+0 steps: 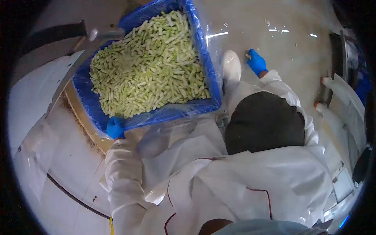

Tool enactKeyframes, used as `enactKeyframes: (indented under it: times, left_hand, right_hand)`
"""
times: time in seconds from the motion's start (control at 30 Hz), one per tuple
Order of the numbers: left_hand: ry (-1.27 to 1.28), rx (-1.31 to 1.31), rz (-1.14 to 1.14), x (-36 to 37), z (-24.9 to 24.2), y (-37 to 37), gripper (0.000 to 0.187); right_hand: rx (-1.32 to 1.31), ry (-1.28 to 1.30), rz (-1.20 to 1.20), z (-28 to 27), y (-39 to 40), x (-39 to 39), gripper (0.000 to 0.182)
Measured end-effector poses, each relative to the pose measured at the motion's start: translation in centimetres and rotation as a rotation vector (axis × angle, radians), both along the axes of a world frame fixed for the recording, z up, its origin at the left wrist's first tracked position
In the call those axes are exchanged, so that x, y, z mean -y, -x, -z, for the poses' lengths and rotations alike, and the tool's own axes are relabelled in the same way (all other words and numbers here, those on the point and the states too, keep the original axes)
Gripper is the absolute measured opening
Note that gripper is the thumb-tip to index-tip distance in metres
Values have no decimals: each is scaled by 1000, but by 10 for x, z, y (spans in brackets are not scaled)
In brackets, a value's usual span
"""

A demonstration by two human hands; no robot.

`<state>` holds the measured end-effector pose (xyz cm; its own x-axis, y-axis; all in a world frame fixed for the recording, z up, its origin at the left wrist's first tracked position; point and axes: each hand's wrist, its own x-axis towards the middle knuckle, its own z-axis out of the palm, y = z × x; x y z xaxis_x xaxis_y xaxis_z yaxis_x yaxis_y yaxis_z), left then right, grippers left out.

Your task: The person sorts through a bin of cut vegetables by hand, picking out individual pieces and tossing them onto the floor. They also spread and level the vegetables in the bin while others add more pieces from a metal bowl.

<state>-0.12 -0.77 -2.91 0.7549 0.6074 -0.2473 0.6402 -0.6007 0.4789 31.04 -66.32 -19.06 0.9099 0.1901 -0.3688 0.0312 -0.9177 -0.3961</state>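
Note:
A large bin lined with blue plastic is heaped with short pale-green cut vegetable stalks. At its near left corner, my left hand, in a blue glove, is closed over the plastic-covered rim. My right hand, also gloved in blue, reaches low over the wet floor to the right of the bin. Its fingers are closed on a small pale vegetable piece that shows at the fingertips. Between my arms, a dark rounded thing hides part of the view.
Beside the bin is a white boot. Small pale scraps lie on the wet floor. Left of the bin, a metal bar juts toward its edge. White sheeted equipment stands at the right.

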Motion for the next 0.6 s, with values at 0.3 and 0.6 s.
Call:
enactKeyframes:
  times: [0.3, 0.6]
  left_hand:
    - [-214, -109, -68, 10, 2, -3, 29]
    - [-609, -174, 483, 47, -28, -74, 31]
  right_hand:
    - [116, -680, 167, -152, -86, -96, 33]
    - [123, -724, -620, -217, -41, -187, 26]
